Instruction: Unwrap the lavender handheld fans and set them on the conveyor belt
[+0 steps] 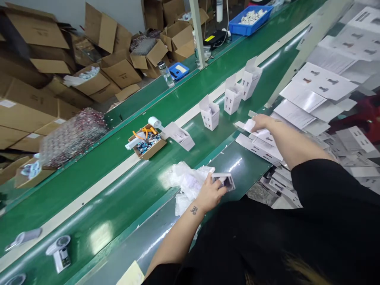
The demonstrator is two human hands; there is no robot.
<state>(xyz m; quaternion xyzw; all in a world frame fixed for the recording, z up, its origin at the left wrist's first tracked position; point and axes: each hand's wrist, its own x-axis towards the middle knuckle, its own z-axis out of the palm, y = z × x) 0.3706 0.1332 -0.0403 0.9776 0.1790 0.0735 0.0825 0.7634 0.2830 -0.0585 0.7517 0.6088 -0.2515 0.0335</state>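
Observation:
My left hand [210, 194] is closed on a small white open box [232, 183] with something dark inside that I cannot make out. Beside it lies crumpled clear plastic wrapping [187, 178]. Farther right, my right hand [261, 122] has its fingers closed at the edge of a white printed carton [264, 136], part of a flattened pile by the belt. Beyond my hands, several white cartons stand upright with raised lids, the nearest one [210, 116] in front of me. Another white carton [181, 136] lies on its side.
A cardboard box [152, 150] of small parts with orange-handled pliers sits on the green conveyor belt [118, 190]. White handheld devices [61, 253] lie at lower left. Stacked printed cartons [320, 85] crowd the right. A glass bottle [166, 74] and blue tray [251, 19] are across the belt.

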